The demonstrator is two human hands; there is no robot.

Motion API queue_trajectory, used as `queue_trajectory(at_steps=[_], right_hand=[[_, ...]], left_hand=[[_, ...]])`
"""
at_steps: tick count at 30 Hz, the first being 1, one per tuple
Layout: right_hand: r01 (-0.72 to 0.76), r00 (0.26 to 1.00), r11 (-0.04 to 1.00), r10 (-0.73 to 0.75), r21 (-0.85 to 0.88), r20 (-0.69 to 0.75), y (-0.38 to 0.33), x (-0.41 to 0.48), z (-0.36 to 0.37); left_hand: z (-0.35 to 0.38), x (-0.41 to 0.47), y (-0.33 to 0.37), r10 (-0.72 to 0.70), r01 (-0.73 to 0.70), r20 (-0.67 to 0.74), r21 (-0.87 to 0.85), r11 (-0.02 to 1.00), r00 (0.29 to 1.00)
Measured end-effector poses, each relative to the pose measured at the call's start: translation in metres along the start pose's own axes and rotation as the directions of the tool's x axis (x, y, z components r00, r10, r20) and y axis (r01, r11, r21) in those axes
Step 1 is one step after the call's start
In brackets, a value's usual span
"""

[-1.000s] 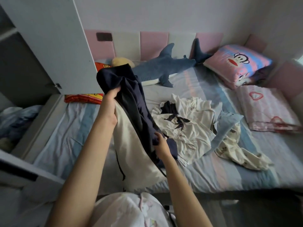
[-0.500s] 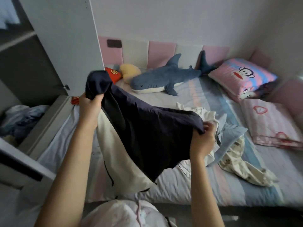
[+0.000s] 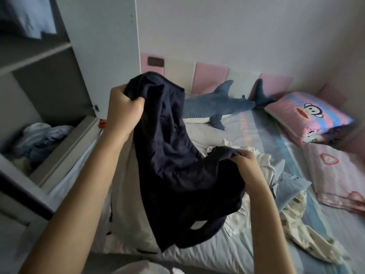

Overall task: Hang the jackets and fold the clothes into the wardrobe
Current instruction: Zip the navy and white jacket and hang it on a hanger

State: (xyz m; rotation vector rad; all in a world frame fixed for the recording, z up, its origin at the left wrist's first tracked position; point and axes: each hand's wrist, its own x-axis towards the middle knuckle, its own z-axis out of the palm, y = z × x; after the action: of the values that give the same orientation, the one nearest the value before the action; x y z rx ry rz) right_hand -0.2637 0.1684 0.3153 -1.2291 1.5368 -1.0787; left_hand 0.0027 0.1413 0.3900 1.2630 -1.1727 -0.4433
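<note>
Both of our hands hold one dark blue garment (image 3: 173, 167) up over the bed (image 3: 246, 133). Our left hand (image 3: 123, 109) is a tight fist round one bunched end, lifted high. Our right hand (image 3: 245, 167) grips the other end, lower down and closer to us. So the cloth runs in a long slant from the high left fist down to the right one. The rest hangs loose under both grips, with its bottom edge close to the bed.

We think we are spreading it out so we can fold it. To lay it flat, the left end must come down level with the right end.

Just past our right hand lies a heap of white clothes (image 3: 260, 157). Far beyond that is a toy shark (image 3: 217, 105). Out past our left fist stands the wardrobe (image 3: 47, 91) with its door open. Our left hand is the nearer one to it.
</note>
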Motion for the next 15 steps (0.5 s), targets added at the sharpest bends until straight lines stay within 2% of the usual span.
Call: queue_trajectory(at_steps=[3, 6, 9, 11, 13, 15], right_hand=[[0.119, 0.979, 0.98, -0.142, -0.159, -0.146, -0.035, 0.044, 0.0], [0.142, 0.928, 0.92, -0.252, -0.364, -0.274, -0.065, 0.105, 0.004], [0.098, 0.893, 0.885, -0.28, -0.455, -0.353, -0.093, 0.18, 0.013], [0.094, 0.883, 0.858, -0.306, -0.505, -0.355, -0.103, 0.228, 0.021], [0.078, 0.915, 0.842, -0.273, -0.533, -0.297, -0.103, 0.279, 0.033], [0.041, 0.937, 0.768, -0.252, -0.639, -0.243, -0.08, 0.316, 0.055]], left_hand=[[0.005, 0.042, 0.003, 0.157, -0.155, -0.002, 0.171, 0.973, 0.988], [0.027, 0.098, -0.017, 0.077, -0.078, 0.017, 0.343, 0.936, 0.997], [0.051, 0.161, -0.044, 0.071, -0.035, -0.071, 0.425, 0.905, 0.995], [0.065, 0.193, -0.064, 0.087, -0.016, -0.131, 0.462, 0.887, 0.988], [0.09, 0.228, -0.1, 0.101, -0.062, -0.061, 0.455, 0.888, 0.993], [0.121, 0.24, -0.156, 0.004, -0.066, 0.107, 0.581, 0.812, 0.994]])
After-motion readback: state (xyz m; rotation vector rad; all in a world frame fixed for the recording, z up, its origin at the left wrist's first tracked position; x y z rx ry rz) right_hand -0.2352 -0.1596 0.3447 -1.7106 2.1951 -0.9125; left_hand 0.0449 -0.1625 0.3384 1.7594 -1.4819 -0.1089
